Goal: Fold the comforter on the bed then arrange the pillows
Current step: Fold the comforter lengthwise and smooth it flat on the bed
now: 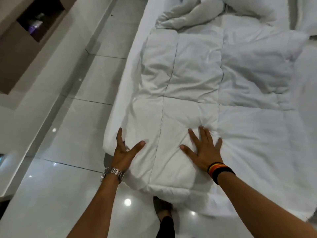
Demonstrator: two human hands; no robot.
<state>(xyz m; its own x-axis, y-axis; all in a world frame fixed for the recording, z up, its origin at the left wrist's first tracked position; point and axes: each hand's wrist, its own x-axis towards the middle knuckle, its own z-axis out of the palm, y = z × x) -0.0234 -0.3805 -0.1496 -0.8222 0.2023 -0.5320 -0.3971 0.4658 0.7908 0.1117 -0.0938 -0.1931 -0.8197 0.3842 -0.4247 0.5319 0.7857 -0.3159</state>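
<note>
A white quilted comforter (193,79) lies spread flat along the bed, its near end hanging over the bed's foot. My left hand (124,151), with a metal watch on the wrist, rests open with fingers spread on the comforter's near left corner at the bed's edge. My right hand (203,148), wearing striped wristbands, presses flat with fingers apart on the comforter a little to the right. At the far end of the bed lie a crumpled white pillow (188,16) and another pillow (253,9), partly cut off by the frame.
The white-sheeted mattress (123,86) shows along the comforter's left side. A glossy tiled floor (72,127) runs along the left of the bed. A brown wall shelf (32,23) with dark items stands at the upper left. My foot (163,212) shows below the bed's foot.
</note>
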